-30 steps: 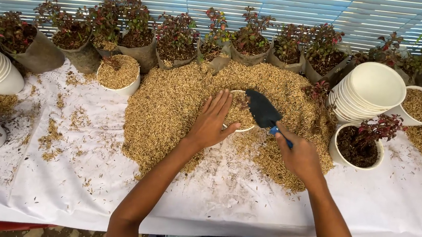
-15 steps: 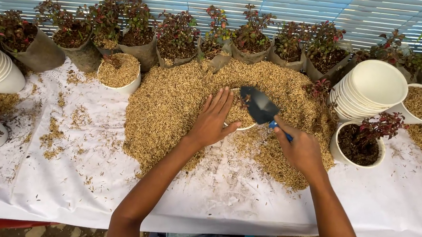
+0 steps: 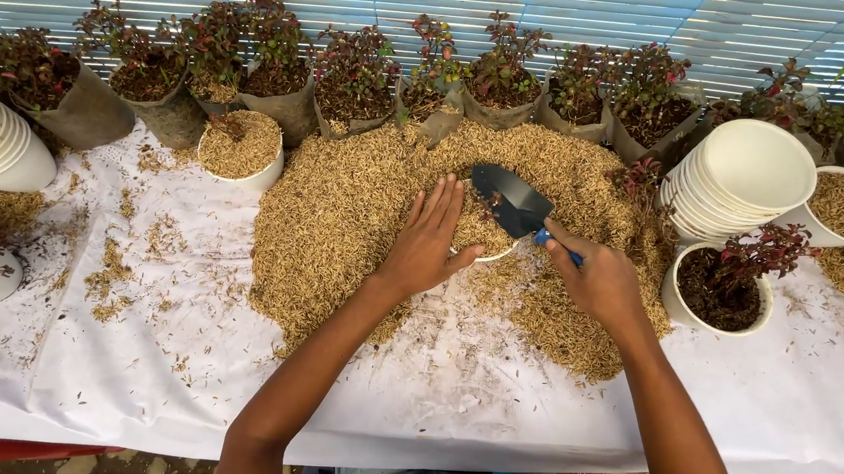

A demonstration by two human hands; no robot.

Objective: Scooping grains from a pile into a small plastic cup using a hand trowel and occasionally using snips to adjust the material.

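Trowel [image 3: 512, 200] tipped lower over half-buried white pot [image 3: 486, 253], right hand [image 3: 601, 281] grip closed round its mostly hidden blue handle, left hand [image 3: 429, 240] open, flat on husk pile [image 3: 343, 221] mid-desk.

left hand [image 3: 429, 240] on husk pile [image 3: 343, 221], right hand [image 3: 601, 279] gripping trowel [image 3: 512, 201]

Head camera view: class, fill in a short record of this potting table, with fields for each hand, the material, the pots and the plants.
Left hand: left hand lies flat, palm down, on a half-buried white pot
Right hand: right hand holds a small trowel with a dark blade and blue handle, blade over the pot
Material: heap of tan husks on a white sheet
Pots: stack of empty white pots at right
Plants: row of red-leaved seedlings in grey bags along the back
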